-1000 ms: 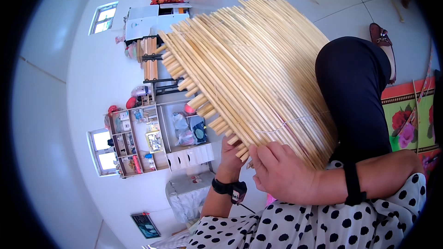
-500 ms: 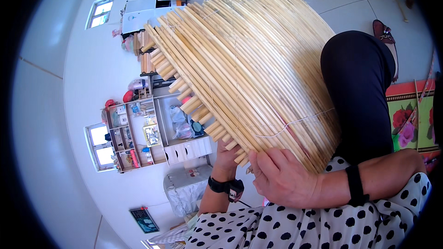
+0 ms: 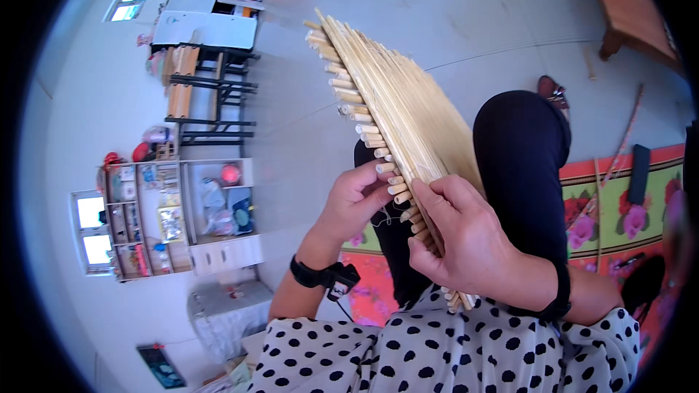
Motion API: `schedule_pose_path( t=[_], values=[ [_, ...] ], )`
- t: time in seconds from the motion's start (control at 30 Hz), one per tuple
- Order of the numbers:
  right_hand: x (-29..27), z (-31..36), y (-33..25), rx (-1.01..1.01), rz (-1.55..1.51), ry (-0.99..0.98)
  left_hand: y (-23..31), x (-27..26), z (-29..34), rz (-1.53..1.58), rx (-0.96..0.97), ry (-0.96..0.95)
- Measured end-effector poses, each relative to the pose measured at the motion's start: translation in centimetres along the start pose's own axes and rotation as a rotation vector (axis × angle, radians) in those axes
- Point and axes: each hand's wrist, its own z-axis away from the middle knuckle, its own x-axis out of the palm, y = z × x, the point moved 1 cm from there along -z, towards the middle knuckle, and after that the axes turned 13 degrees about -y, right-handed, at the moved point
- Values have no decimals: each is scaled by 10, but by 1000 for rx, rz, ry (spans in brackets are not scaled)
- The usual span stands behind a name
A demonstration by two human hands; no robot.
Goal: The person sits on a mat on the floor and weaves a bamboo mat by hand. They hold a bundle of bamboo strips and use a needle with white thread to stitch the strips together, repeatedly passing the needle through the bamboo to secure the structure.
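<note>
A mat of thin straw-coloured stalks (image 3: pixel 408 98) stands tilted between my knees, its row of cut stalk ends turned toward my left side. My right hand (image 3: pixel 462 236) pinches the mat's near edge between thumb and fingers. On the other side, the thumb and forefinger of my left hand (image 3: pixel 357 196) close around the stalk ends at that edge. A fine pale thread (image 3: pixel 386 218) hangs in a loose loop beside my left fingertips. Whether those fingers also grip the thread, I cannot tell. The mat's far face is mostly hidden.
A floral mat (image 3: pixel 611 215) lies on the floor at the right, with a dark oblong object (image 3: pixel 638 175) and a thin stick (image 3: pixel 598 200) on it. A brown wooden furniture piece (image 3: pixel 630 11) stands at the upper right. Shelves (image 3: pixel 182 218) line the left wall.
The mat has swung from showing its broad face to nearly edge-on, and its stalk ends now face me. My left hand has come out from behind it to the stalk ends.
</note>
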Motion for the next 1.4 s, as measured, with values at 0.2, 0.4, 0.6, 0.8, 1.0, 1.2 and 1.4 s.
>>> schedule_pose_path(
  t=[0.2,0.4,0.6,0.8,1.0,1.2,1.4],
  values=[
    [-36,2,-9,120,137,108,44,7,-63,-650,186,-59],
    [-55,-5,-15,394,227,156,53,0,-107,-871,305,-111],
    [-67,-25,-11,499,339,217,43,-10,-140,-593,427,-304],
    [-76,-45,-15,635,616,140,36,-8,-152,-652,421,-349],
    [-76,-52,-20,756,746,67,28,-8,-162,-683,569,-396],
    [-70,-55,-18,698,770,60,17,-20,-166,-692,741,-518],
    [-82,-47,-23,762,768,51,2,-77,-124,-743,661,-497]
  ],
)
